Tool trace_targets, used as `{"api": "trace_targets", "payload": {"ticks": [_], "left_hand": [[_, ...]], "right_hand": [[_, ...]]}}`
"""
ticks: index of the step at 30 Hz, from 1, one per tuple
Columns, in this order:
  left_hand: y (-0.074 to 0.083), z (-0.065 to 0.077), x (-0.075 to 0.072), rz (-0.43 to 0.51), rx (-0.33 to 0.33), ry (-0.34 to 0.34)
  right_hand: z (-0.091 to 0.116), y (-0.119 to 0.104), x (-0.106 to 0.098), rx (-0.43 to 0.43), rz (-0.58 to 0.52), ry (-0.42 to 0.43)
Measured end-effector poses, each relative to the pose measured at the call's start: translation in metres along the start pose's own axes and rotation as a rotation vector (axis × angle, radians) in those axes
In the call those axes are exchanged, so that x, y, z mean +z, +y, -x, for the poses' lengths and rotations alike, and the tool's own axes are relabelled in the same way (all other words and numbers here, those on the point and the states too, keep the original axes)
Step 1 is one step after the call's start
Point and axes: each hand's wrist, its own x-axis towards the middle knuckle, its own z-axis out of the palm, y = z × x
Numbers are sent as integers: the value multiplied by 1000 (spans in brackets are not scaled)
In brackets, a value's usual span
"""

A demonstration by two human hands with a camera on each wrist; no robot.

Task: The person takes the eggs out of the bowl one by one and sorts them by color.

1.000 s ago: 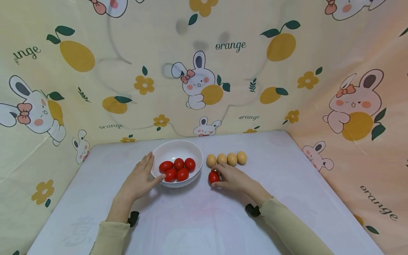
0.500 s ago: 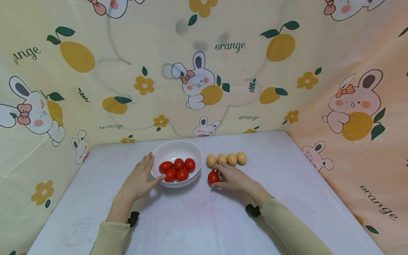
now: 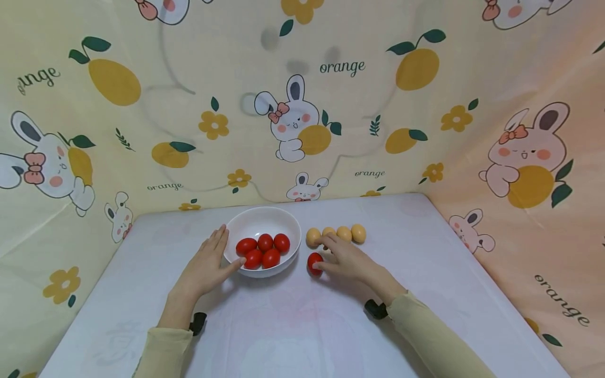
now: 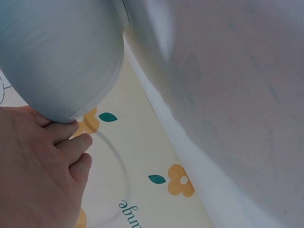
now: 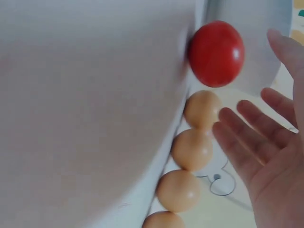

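While the right hand (image 3: 348, 260) is holding its fingers spread, pinching nothing, the red egg (image 3: 312, 259) is lying on the desk (image 3: 283, 325) at 4 o'clock from the white bowl (image 3: 255, 220); a brushing thumb could be rolling it toward the 4 yellow eggs (image 3: 344, 233). The left hand (image 3: 204, 272) is resting its fingers, thumb apart, around 8 o'clock; uneven pressure could be tipping the bowl.
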Motion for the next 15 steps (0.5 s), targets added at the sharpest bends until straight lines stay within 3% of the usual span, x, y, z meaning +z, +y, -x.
{"api": "trace_targets", "payload": {"ticks": [5,15], "left_hand": [[-1,0,0,3,-5,-2],[-2,-1,1,11,1,2]], "right_hand": [[-7,-7,-5,-111,-37,85],[-33,-27,-13,-179,-9,114]]}}
